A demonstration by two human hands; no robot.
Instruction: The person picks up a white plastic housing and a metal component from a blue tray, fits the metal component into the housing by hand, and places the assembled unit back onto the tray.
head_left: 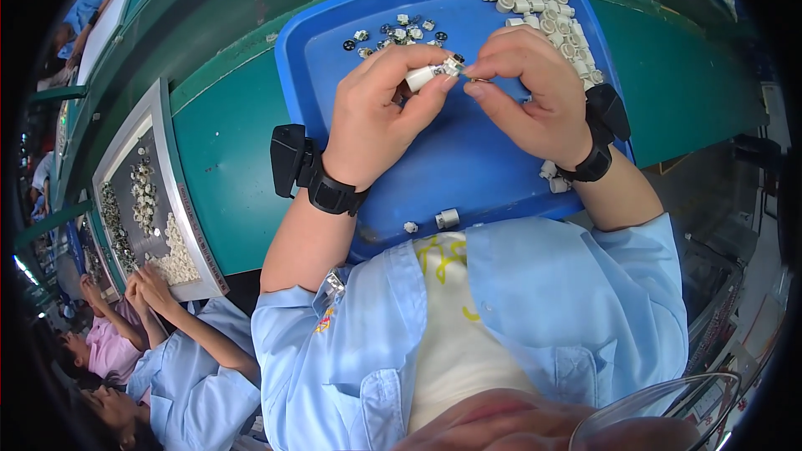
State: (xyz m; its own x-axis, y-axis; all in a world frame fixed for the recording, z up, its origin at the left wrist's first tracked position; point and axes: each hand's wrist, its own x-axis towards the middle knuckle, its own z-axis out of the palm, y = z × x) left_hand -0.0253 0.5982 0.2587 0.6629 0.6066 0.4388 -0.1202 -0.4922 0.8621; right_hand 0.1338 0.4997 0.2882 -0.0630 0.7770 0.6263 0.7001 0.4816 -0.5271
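Observation:
Over the blue tray (418,169), my left hand (366,110) grips a white plastic cylinder (419,78) between thumb and fingers. At the cylinder's right end sits a small white-and-black part (453,65) with metal bits. My right hand (535,88) meets it from the right, thumb and forefinger closing on something tiny, perhaps metallic, too small to name. Beyond my left hand lie several loose white-and-black parts (413,34). Many white cylindrical housings (551,15) crowd the tray's far right corner, partly behind my right hand.
A white housing (448,218) and a small white part (410,227) lie near the tray's front edge. More housings (558,184) sit below my right wrist. Left on the green table (219,192), a metal-framed tray (180,192) holds sorted small parts; a co-worker's hands (150,288) work there.

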